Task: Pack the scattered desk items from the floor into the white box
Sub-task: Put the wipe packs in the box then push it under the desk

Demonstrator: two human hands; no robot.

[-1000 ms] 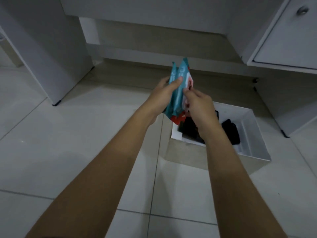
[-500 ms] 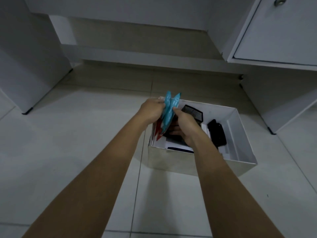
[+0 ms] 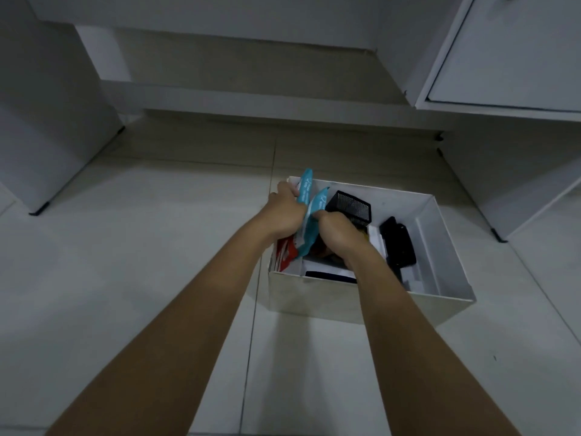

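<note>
Where the tiled floor [image 3: 125, 278] meets the white desk [image 3: 220, 99], the white box [image 3: 361, 306] stands open on the tiles, near the desk's right-hand cabinet [image 3: 503, 58]; both bare forearms reach down into its left half. Inside, a black mesh holder [image 3: 350, 207] stands at the far edge; a black stapler-like thing [image 3: 399, 247] (too dark to name surely) lies along the right side, apart from the holder; white papers [image 3: 327, 270] lie against the near wall. Two teal packets [image 3: 309, 221] stand upright at the box's left edge, partly inside, their tops above the rim, with a red and white pack [image 3: 286, 254] beside them in the near left corner. The left hand [image 3: 287, 212] is closed round the packets from the left; the right hand [image 3: 338, 231] pinches them from the right.
</note>
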